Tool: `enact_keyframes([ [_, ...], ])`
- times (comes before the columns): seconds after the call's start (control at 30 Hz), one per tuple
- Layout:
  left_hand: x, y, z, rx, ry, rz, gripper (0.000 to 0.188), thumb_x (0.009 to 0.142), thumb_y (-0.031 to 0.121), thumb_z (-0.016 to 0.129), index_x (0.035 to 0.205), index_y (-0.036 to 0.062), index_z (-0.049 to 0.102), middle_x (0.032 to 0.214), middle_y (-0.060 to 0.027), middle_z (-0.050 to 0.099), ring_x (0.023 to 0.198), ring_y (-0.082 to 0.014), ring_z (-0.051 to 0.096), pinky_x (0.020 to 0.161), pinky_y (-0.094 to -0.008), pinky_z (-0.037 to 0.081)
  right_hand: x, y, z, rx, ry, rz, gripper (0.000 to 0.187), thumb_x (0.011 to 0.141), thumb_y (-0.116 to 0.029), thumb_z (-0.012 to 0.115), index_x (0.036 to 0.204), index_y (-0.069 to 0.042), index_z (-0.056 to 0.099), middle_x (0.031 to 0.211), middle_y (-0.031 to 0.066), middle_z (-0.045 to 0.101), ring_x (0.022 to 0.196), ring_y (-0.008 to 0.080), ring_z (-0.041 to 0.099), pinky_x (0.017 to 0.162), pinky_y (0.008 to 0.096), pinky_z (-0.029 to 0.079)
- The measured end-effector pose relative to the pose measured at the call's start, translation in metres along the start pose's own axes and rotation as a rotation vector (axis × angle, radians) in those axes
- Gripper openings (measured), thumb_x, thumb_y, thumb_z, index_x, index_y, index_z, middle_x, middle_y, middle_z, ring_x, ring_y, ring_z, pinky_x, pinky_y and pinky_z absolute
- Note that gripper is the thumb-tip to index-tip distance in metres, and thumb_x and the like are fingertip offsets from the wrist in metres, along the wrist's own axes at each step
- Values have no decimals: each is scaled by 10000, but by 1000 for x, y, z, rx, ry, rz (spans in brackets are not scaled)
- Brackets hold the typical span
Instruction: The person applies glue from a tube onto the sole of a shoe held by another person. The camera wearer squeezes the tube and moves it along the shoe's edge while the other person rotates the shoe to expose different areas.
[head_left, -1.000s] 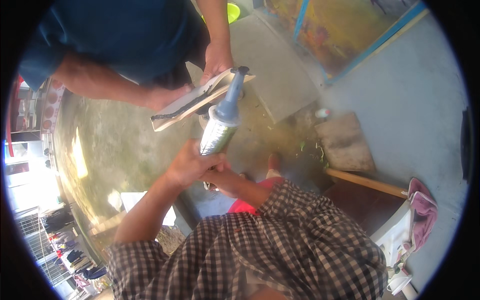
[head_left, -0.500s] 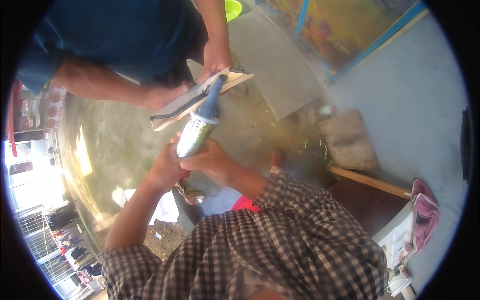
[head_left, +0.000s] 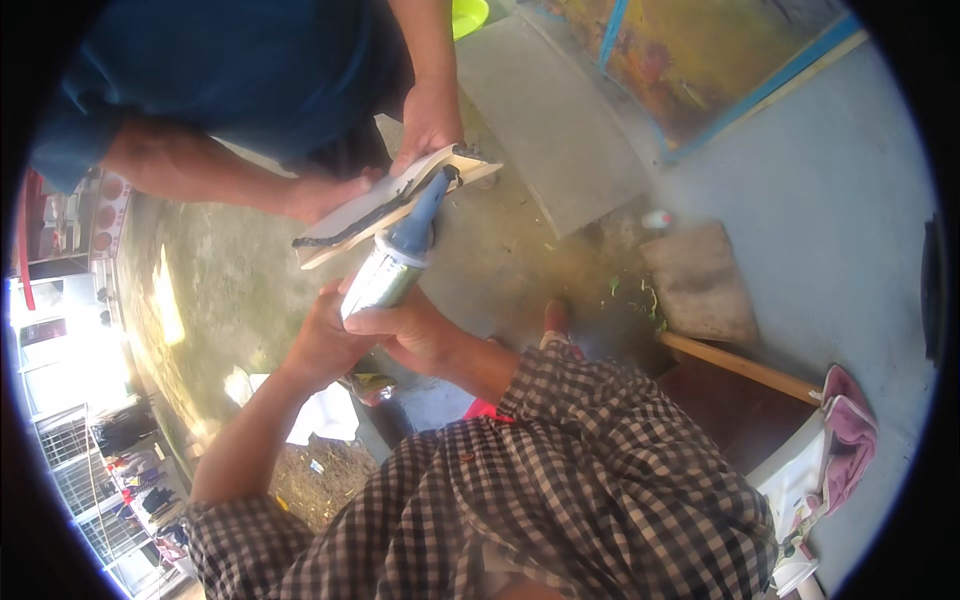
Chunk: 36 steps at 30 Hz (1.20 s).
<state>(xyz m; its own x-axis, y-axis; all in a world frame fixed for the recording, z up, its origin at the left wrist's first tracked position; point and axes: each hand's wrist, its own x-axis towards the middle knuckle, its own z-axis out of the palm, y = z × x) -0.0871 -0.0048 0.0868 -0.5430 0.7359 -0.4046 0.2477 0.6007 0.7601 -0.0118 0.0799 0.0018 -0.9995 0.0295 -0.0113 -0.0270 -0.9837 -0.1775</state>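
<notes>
Both my hands are wrapped around a silvery sealant tube (head_left: 378, 282) with a pale collar and a long blue-grey nozzle (head_left: 420, 212). My left hand (head_left: 325, 338) closes around its near end from the left. From the right, my right hand (head_left: 418, 328) grips it, thumb lying across the near end. The nozzle tip, smeared dark, is at the far right part of a pale angled strip (head_left: 345, 222); whether it touches cannot be told. A bead of dark sealant (head_left: 375, 213) runs along this strip. Another person's two hands (head_left: 430, 130) hold the strip from the far side.
The person in dark blue (head_left: 250, 80) stands opposite, close. A grey flat slab (head_left: 555, 120) lies on the ground beyond. To the right are a brown board (head_left: 700, 280), a wooden bar (head_left: 740, 367) and a pink cloth (head_left: 848, 440). A lime-green basin (head_left: 467, 15) shows at the top.
The nozzle tip has moved slightly toward me, and the tube looks more foreshortened. The strip has shifted a little to the left and nearer. Both my hands keep hold of the tube.
</notes>
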Motion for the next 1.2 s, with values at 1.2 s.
enact_keyframes([
  [1.2,7,4,-28,112,4,-134,298,781,180,739,980,-2,612,679,-43,605,588,-95,544,539,-280,456,18,-16,18,50,54,-140,405,752,10,640,1119,-57,481,1083,92,562,995,185,572,846,326,487],
])
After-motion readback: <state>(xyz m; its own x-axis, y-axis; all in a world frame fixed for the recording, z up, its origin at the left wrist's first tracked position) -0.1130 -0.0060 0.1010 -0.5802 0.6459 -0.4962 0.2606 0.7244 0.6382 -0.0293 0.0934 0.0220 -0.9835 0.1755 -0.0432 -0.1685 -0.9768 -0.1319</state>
